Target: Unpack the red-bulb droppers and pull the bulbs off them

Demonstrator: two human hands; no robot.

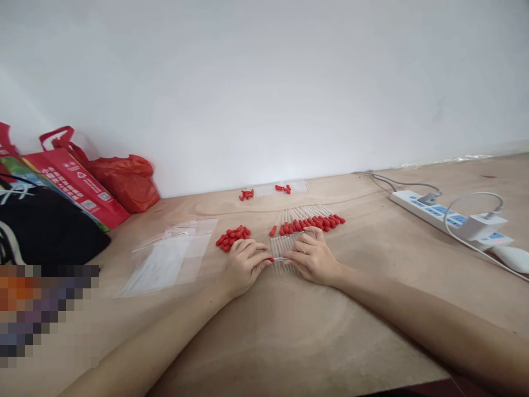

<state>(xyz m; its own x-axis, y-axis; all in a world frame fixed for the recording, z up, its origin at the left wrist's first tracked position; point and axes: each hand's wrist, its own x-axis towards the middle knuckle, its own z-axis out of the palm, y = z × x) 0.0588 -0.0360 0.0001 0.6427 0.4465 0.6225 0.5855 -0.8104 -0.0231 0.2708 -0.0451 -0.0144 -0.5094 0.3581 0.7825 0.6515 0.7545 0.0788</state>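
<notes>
Pinches a red rubber bulb point(270, 259) between thumb and index finger of the left hand point(243, 268), at the centre of the dial, with the fingers drawn nearly closed and the rest loosely bent. Grips a clear dropper tube point(279, 259) with the right hand point(317, 260), just to the three o'clock side, thumb and forefinger almost together, the other fingers curled above the loose clear tubes point(281, 242). Lines up bulb and tube end to end, crosswise over those loose tubes; cannot tell how far into the bulb the tube reaches.

Shows a heap of red bulbs point(233, 238) at ten o'clock from the hands, near the left knuckles. Has a fanned row of bulb-tipped droppers point(306, 224) at one o'clock, bulbs towards the hands, stems towards the wall point(264, 94). Shows a small clear bag point(268, 190) at twelve o'clock, with a few more bulbs on and beside it.

Has clear zip bags point(173, 256) lying flat on the wooden tabletop point(281, 342) at nine o'clock, a red plastic bag point(134, 182) and a printed red carrier bag point(82, 184) at ten, and a black bag point(53, 226) between nine and ten. Shows a white power strip point(430, 212), with a white adapter point(483, 229) plugged in, between two and three o'clock.
</notes>
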